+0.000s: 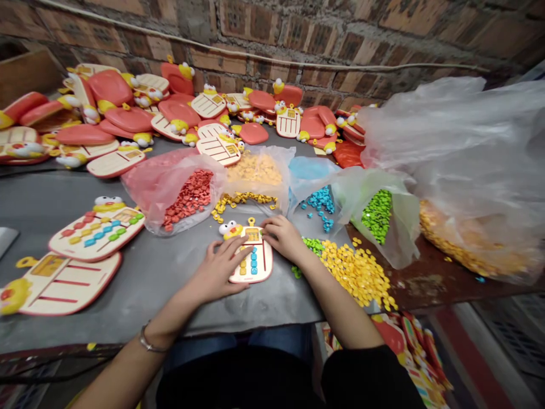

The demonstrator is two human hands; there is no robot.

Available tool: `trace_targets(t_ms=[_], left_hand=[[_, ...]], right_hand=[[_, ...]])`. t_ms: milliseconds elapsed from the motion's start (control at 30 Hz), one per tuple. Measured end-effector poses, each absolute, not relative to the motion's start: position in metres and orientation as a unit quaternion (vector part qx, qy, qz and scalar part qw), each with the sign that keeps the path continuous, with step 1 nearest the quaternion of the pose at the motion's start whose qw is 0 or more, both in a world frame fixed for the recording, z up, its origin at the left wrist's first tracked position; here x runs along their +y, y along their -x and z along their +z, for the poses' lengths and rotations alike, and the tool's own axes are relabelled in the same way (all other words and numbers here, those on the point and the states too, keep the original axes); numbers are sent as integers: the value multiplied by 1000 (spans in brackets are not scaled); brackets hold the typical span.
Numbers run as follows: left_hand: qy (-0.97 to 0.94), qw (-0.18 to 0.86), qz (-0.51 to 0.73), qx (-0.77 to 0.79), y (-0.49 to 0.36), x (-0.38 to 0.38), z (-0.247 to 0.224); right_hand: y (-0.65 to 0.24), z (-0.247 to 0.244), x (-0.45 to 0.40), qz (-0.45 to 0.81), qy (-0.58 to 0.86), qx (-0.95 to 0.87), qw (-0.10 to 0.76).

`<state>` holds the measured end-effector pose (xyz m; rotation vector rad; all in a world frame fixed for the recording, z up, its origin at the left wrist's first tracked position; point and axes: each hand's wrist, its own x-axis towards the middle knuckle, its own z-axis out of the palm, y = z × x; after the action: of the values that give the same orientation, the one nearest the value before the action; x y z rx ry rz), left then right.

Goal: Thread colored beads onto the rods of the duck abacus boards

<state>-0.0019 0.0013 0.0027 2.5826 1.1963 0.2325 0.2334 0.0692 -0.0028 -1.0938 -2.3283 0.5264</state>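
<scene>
We find the left hand (221,266) laid over the left side of the toy board (264,267), its fingers spread loosely rather than closed, apparently to keep the board from sliding. The right hand (281,234) has its fingertips at the board's upper right edge; we cannot tell whether they pinch a piece or only rest there. The board lies flat on the grey tabletop (162,289), just in front of the worker (238,375), where we suppose both hands reach it comfortably. Blue beads (254,260) and yellow beads (243,267) sit in two of its lines. Just beyond, bags (149,182) of red pieces (191,196), blue pieces (321,199) and green pieces (377,213) lie open on their near side, probably so that each colour is quick to pick. A loose heap of yellow pieces (353,270) lies beside the right forearm (338,307), likely for the same reason. To the left, a filled board (97,230) overlaps a bare board (70,287), set apart, we judge, to leave room for the hands. Further back, more boards (113,85) are piled near the brick wall (298,34)
</scene>
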Motion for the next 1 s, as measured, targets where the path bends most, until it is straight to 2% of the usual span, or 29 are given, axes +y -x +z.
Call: trace_targets(t_ms=[200,300,400,500,633,800,867,1000], left_hand=[[-893,150,75,418,2,2,3],[-893,155,76,416,2,2,2],[-891,161,86,415,3,2,-1],[-891,159,96,414,4,2,-3],[-892,157,84,416,3,2,0],[-891,163,73,418,2,2,3],[-891,161,75,418,2,2,1],[-890,157,81,421,3,1,-2]], right_hand=[[-269,48,57,332,346,-864,153],[-284,56,50,304,406,-857,95],[-288,43,46,253,446,-858,20],[-285,29,47,259,447,-856,-14],[-277,31,52,277,445,-851,27],[-256,28,60,303,428,-824,215],[-245,18,62,294,431,-811,266],[-233,-4,67,230,447,-819,276]])
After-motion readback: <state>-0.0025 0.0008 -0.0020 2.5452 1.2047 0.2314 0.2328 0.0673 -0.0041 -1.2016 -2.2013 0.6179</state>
